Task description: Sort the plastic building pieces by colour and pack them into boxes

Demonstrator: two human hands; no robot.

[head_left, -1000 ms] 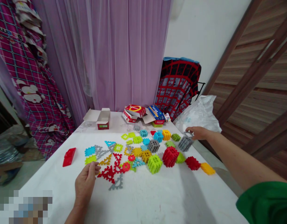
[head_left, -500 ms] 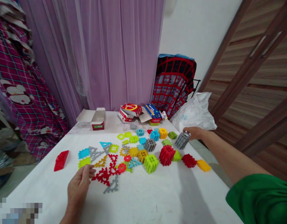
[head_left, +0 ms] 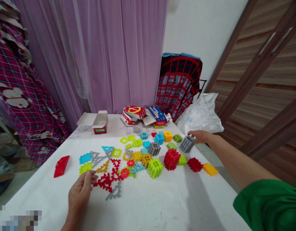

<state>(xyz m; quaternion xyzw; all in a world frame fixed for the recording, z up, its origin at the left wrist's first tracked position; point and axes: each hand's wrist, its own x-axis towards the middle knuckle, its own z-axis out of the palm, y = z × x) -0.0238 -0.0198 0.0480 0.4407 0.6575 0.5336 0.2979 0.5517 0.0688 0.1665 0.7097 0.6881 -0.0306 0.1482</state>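
Observation:
At the right side of the table, my right hand (head_left: pixel 198 136) is closed on the top of a grey stack of toothed building pieces (head_left: pixel 187 144). Part of the fingers is hidden behind the stack. My left hand (head_left: pixel 80 191) rests near the front left with its fingers loosely bent and nothing visible in them. Its fingertips are close to a lime square piece (head_left: pixel 85 168) and a red triangular piece (head_left: pixel 105 183). In the middle stand a red stack (head_left: pixel 172 159), a lime stack (head_left: pixel 155 168) and a dark grey stack (head_left: pixel 154 149).
Loose toothed pieces in several colours cover the white table (head_left: pixel 148 205). A red plastic part (head_left: pixel 61 166) lies at far left. An open carton (head_left: pixel 100 123) and red and blue boxes (head_left: pixel 135 112) are at the back. A white plastic bag (head_left: pixel 202 114) bulges beyond the right edge.
The view has shifted very slightly. Both hands keep nearly the same places, and the grey stack stays at my right hand.

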